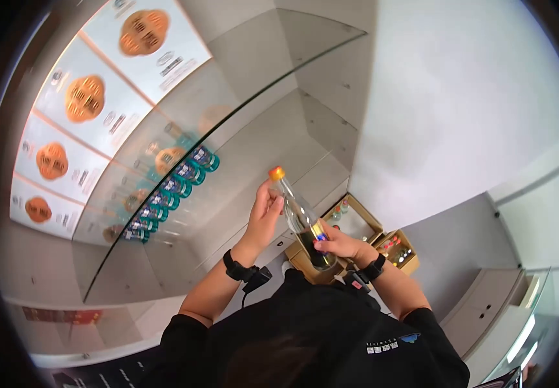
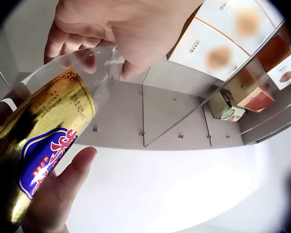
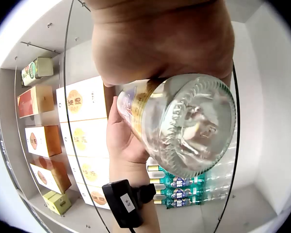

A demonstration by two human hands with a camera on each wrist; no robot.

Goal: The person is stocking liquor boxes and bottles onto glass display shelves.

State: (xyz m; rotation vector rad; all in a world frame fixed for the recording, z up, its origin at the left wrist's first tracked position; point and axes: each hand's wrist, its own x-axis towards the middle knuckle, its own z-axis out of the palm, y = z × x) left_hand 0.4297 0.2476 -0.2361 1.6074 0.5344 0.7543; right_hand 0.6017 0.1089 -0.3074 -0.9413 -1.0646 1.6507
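A clear glass bottle with an orange cap and a gold and blue label is held tilted between both hands. Around its neck, just below the cap, curl the fingers of the left hand. The right hand grips the lower body over the label, thumb across the front. In the right wrist view the bottle's ribbed round base faces the camera, with the right hand above it and the left hand behind.
A glass shelf runs across the left, with several teal bottles beside white boxes bearing orange emblems. Below the hands are open cartons holding bottles. A white panel stands at the right, and cabinets stand lower right.
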